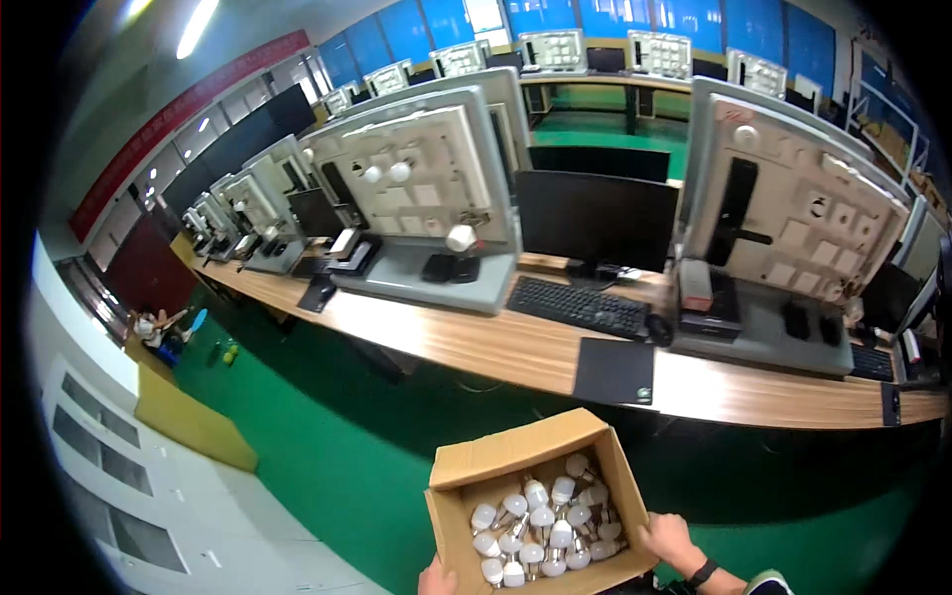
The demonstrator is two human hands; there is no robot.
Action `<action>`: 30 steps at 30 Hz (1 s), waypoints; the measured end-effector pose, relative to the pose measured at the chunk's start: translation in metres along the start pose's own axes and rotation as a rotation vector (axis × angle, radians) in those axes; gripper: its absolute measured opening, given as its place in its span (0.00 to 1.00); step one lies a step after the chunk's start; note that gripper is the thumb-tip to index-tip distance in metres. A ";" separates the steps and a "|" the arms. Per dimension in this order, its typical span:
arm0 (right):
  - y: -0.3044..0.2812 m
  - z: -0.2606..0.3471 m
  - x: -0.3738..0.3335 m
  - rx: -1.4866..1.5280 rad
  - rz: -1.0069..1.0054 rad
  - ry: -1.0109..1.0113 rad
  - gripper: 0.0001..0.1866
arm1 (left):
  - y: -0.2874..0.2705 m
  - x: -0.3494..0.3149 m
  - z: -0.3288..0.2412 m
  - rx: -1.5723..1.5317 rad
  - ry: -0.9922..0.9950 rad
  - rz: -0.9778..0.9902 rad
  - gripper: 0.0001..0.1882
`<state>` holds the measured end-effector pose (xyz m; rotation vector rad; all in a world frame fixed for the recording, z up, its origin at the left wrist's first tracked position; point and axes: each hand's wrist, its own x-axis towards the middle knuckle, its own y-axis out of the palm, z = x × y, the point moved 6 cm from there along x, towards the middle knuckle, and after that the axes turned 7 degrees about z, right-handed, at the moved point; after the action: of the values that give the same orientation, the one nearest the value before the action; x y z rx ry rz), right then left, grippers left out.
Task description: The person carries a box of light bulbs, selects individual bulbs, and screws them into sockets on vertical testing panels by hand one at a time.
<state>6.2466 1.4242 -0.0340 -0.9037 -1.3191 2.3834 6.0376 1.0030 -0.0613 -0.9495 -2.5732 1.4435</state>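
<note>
An open cardboard box (526, 448) is held low in front of me, tilted so its inside shows. Several white light bulbs (541, 518) with metal screw bases lie loose in it. My right hand (670, 538), with a dark band on its wrist, grips the box's right wall. At the lower left corner of the box, my left hand (437, 578) closes on its side; the lower picture edge cuts off most of that hand.
Ahead runs a long wooden desk (476, 349) bearing grey display boards (397, 178), a black monitor (598, 220), a keyboard (578, 305) and a mouse pad (614, 371). White cabinets (198, 506) stand at the left. The floor (288, 446) is green.
</note>
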 end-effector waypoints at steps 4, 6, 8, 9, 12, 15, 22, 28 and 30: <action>-0.011 0.083 0.036 -0.016 -0.082 -0.097 0.15 | -0.082 0.045 0.025 0.026 -0.098 0.039 0.24; -0.018 0.115 0.059 0.014 -0.090 -0.120 0.15 | -0.106 0.075 0.043 0.083 -0.084 0.042 0.24; -0.021 0.137 0.084 0.021 -0.109 -0.107 0.16 | -0.130 0.110 0.054 0.134 -0.005 0.013 0.26; -0.026 0.148 0.097 0.018 -0.124 -0.097 0.16 | -0.145 0.129 0.047 0.089 -0.071 0.066 0.26; -0.037 0.166 0.143 0.029 -0.127 -0.033 0.15 | -0.183 0.194 0.013 0.022 -0.184 0.174 0.25; -0.054 0.193 0.192 0.087 -0.148 -0.009 0.15 | -0.203 0.261 0.021 0.041 -0.129 0.166 0.23; -0.071 0.270 0.316 0.124 -0.214 -0.021 0.14 | -0.266 0.403 0.061 0.129 -0.206 0.209 0.24; -0.069 0.328 0.401 0.174 -0.041 0.031 0.17 | -0.322 0.516 0.106 0.083 -0.207 0.253 0.23; -0.066 0.348 0.425 0.170 -0.086 0.000 0.17 | -0.342 0.546 0.109 0.007 -0.176 0.272 0.22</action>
<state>5.6944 1.4444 -0.0084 -0.7820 -1.1116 2.3860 5.3925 1.0786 0.0089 -1.2676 -2.6384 1.6689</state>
